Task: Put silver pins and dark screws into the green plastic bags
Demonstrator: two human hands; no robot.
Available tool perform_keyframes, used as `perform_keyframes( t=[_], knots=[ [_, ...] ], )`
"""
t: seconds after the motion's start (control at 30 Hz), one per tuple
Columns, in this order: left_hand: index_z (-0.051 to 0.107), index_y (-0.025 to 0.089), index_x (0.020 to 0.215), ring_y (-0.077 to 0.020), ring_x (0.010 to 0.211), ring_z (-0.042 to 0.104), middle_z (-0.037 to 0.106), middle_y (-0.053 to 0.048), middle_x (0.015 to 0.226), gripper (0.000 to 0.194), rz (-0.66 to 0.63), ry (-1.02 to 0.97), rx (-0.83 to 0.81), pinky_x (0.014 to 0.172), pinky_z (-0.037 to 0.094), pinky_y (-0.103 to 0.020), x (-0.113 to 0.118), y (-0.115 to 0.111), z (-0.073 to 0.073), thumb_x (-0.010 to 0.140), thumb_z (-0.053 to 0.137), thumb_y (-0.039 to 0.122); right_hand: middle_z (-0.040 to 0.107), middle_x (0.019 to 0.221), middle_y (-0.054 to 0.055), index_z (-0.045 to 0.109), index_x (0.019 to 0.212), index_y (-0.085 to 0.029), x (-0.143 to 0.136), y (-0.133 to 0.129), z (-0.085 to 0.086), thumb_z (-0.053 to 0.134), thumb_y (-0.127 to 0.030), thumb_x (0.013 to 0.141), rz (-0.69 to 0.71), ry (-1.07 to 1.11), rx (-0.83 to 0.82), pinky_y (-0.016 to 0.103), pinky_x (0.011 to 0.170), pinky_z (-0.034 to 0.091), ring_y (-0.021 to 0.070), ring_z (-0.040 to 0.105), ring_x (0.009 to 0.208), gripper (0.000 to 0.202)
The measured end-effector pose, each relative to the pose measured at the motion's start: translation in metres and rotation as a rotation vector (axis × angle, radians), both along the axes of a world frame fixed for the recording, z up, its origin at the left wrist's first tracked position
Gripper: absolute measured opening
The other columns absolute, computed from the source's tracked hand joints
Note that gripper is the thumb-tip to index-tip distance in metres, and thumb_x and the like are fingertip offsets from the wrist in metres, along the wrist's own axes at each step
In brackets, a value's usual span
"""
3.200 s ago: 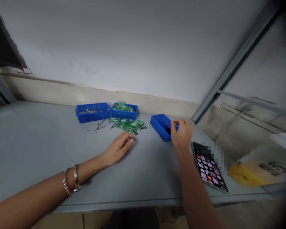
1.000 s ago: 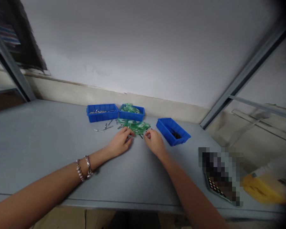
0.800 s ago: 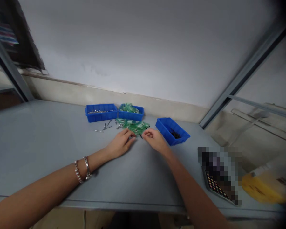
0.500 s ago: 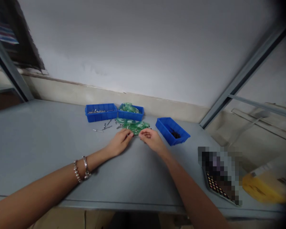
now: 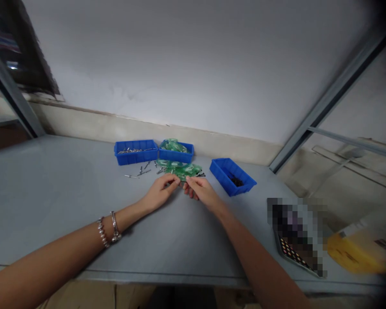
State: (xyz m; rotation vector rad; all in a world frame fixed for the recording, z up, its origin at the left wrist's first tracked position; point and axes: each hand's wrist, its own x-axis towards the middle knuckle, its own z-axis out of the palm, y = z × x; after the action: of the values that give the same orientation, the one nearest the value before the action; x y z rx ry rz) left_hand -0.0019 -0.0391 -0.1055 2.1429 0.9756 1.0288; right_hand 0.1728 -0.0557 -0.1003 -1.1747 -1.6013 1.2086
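while a thin dark piece [image 5: 182, 180] sits between the fingertips just in front of the green packets [image 5: 183, 172], the work in hand looks like close fingertip handling. the left hand [image 5: 161, 192] and the right hand [image 5: 206, 194] are both curled into a pinch at it, though i can't tell how firmly either one grips it. something so slight calls for a light, steady hold from both sides. black screws [image 5: 201, 175] lie by the packets' right end, and silver pins [image 5: 131, 176] are scattered to their left. behind, one blue bin [image 5: 137, 159] holds silver pieces, next to a second bin [image 5: 176, 157] of green packets; a third bin [image 5: 221, 176], set at an angle to the right, has dark pieces inside. all this rests on a grey tabletop [image 5: 180, 244], with a phone [image 5: 292, 255] and a yellow bag [image 5: 347, 255] farther right, a pale wall [image 5: 167, 64] behind and a metal frame [image 5: 323, 103] rising at the right.
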Motion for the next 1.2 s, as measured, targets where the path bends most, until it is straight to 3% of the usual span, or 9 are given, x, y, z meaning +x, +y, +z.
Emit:
perform_keyframes(
  t=[0.27,0.53,0.9,1.2],
  knots=[
    [0.059,0.016,0.075,-0.0181,0.079,0.054,0.059,-0.005,0.080,0.033,-0.009,0.029,-0.015,0.075,0.043,-0.030,0.0011,-0.0034,0.0012,0.089,0.041,0.040,0.051,0.060,-0.002,0.051,0.067,-0.020,0.0001,0.0009,-0.0006,0.051,-0.046,0.081,0.004,-0.006,0.026,0.023,0.048,0.031,0.0081,0.043,0.050,0.030],
    [0.053,0.017,0.063,-0.0163,0.068,0.049,0.053,-0.002,0.068,0.040,0.020,0.075,-0.047,0.069,0.041,-0.029,0.0013,-0.0012,-0.0001,0.089,0.038,0.044,0.052,0.061,-0.003,0.051,0.068,-0.020,-0.0004,-0.0043,0.0040,0.057,-0.040,0.077,0.042,-0.013,-0.002,0.022,0.049,0.032,0.0078,0.044,0.052,0.023],
    [0.061,0.016,0.076,-0.0179,0.077,0.053,0.059,-0.004,0.078,0.031,0.005,-0.042,-0.047,0.073,0.042,-0.030,0.0012,-0.0025,0.0014,0.087,0.043,0.039,0.052,0.061,-0.001,0.055,0.072,-0.019,0.0021,0.0018,-0.0051,0.046,-0.061,0.081,-0.005,0.003,0.004,0.023,0.045,0.029,0.0083,0.043,0.050,0.044],
    [0.061,0.017,0.079,-0.0180,0.082,0.054,0.061,-0.005,0.082,0.025,0.012,-0.047,0.048,0.079,0.043,-0.031,0.0017,-0.0034,-0.0006,0.088,0.046,0.035,0.051,0.059,-0.002,0.054,0.068,-0.020,0.0003,-0.0022,0.0010,0.053,-0.058,0.077,-0.012,0.066,-0.029,0.023,0.046,0.029,0.0086,0.042,0.050,0.040]
  ],
)
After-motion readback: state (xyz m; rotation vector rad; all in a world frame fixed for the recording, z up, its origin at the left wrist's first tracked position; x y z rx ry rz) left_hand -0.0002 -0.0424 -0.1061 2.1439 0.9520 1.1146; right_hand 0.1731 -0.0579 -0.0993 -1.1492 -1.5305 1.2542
